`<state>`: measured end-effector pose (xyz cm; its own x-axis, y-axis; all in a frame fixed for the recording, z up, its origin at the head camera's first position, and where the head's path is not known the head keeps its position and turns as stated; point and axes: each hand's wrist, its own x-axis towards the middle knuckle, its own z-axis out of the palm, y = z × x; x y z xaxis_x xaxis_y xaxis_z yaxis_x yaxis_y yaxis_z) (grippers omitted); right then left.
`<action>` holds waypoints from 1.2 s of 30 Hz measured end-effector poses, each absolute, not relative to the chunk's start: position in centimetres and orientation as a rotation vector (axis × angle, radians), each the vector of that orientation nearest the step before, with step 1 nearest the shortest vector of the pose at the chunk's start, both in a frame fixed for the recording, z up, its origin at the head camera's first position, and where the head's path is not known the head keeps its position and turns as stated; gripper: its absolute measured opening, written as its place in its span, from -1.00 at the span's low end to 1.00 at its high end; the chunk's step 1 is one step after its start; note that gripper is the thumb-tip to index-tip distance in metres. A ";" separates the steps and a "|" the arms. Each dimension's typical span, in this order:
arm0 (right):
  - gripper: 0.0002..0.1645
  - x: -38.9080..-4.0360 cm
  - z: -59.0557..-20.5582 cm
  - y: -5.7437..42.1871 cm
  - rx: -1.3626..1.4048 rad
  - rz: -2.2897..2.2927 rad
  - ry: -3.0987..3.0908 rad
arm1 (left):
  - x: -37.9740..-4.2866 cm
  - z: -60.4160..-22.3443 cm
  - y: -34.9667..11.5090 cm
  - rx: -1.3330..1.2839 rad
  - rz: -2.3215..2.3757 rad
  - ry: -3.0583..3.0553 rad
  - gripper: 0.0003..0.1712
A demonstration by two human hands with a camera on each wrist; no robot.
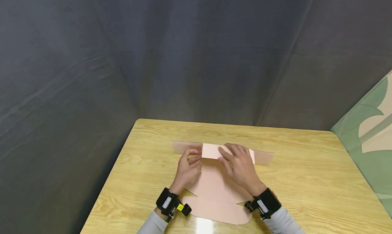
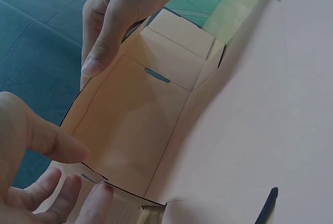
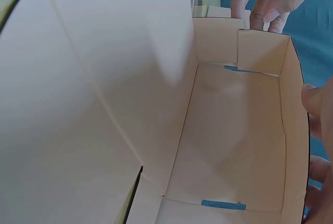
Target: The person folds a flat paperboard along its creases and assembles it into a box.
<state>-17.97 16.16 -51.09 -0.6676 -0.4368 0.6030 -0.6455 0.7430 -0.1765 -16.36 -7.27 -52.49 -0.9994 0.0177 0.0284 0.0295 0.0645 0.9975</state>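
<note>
Dark grey fabric backdrop [image 1: 199, 57] behind wood-grain surface [image 1: 306, 172]; green-and-cream leaf-pattern cloth [image 1: 375, 138] at far right. Bright glare patch on surface, near edge.

On surface, centre toward near side: partly folded pinkish cardboard box [image 1: 218, 184], between both hands. Far section folded up into shallow tray, long panel toward person, ending in flap with rounded corners [image 1: 214, 210]. Triangular notches at both sides of that flap, wood visible through. Pale folded panel [image 1: 210, 151] at far edge, left side tab [image 1: 183, 146] and right side tab [image 1: 264, 157] sticking out to either side.

Left grip [image 1: 189, 167] at tray's left far corner, fingers bent, pinching cardboard there, thumb at rim. Right grip [image 1: 243, 164] over far wall, right of middle: holding wall between thumb and fingers, index finger along pale panel in head view. Wrist views: tray interior shaded, upright walls, narrow slot [image 2: 157, 75] at one end of floor, slots at both ends in right wrist view.

Black wrist camera on each wrist, left one [image 1: 167, 200] with yellow label, right one [image 1: 266, 202] beside box's near right. Light grey sleeves [image 1: 283, 222] below.
</note>
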 end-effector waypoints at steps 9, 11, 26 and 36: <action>-0.52 -18.0 -51.0 17.5 0.760 0.528 -2.404 | -17.0 -52.3 -5.7 -0.129 -2.103 -2.314 -0.57; -0.52 -18.1 -51.0 17.6 0.765 0.529 -2.403 | -17.0 -52.4 -5.5 -0.129 -2.069 -2.324 -0.59; -0.54 -17.5 -50.8 18.9 0.715 0.506 -2.435 | -17.2 -52.5 -3.8 -0.208 -1.945 -2.350 -0.75; -0.57 -17.9 -50.6 18.8 0.710 0.532 -2.465 | -17.4 -52.5 -3.8 -0.269 -1.765 -2.386 -0.78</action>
<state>-17.86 18.77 -50.63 -0.7297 -0.3749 0.5719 -0.5773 0.7859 -0.2215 -17.39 -3.81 -52.51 -0.9708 0.0483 0.2348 0.2387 0.2865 0.9279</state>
